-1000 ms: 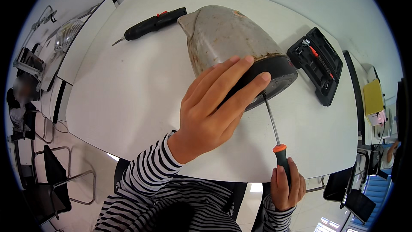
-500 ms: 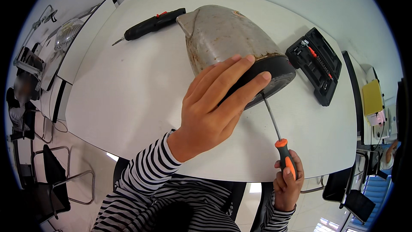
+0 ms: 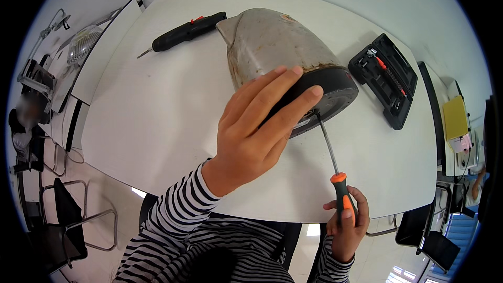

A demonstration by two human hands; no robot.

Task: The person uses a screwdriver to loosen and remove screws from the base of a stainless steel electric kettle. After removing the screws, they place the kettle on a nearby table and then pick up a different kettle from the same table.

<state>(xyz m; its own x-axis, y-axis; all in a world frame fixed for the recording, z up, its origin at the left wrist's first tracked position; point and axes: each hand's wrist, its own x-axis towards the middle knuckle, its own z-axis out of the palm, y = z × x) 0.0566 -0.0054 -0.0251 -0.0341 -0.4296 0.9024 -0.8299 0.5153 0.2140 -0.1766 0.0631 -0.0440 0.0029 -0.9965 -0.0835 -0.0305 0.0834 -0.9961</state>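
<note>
A stained metal electric kettle (image 3: 272, 42) lies on its side on the white table, its spout to the left and its black base (image 3: 340, 91) turned toward me. My left hand (image 3: 251, 126) rests over the base with fingers spread along its edge, steadying the kettle. In my right hand (image 3: 348, 225) is a screwdriver (image 3: 341, 191) with a dark green and orange handle. Its long shaft runs up to the underside of the base, where the tip meets a spot near the middle. The exact seat of the tip is too small to make out.
A black cordless screwdriver (image 3: 188, 32) with a red switch lies left of the kettle's spout. To the right sits an open black tool case (image 3: 385, 81) holding bits and red pieces. Chairs (image 3: 68, 220) stand beyond the white table (image 3: 152, 110); another person (image 3: 26, 120) is at far left.
The kettle's base has shifted slightly left and turned a little more toward me. My right hand and the screwdriver handle have moved slightly left and down, with the fingers loosened around the handle.
</note>
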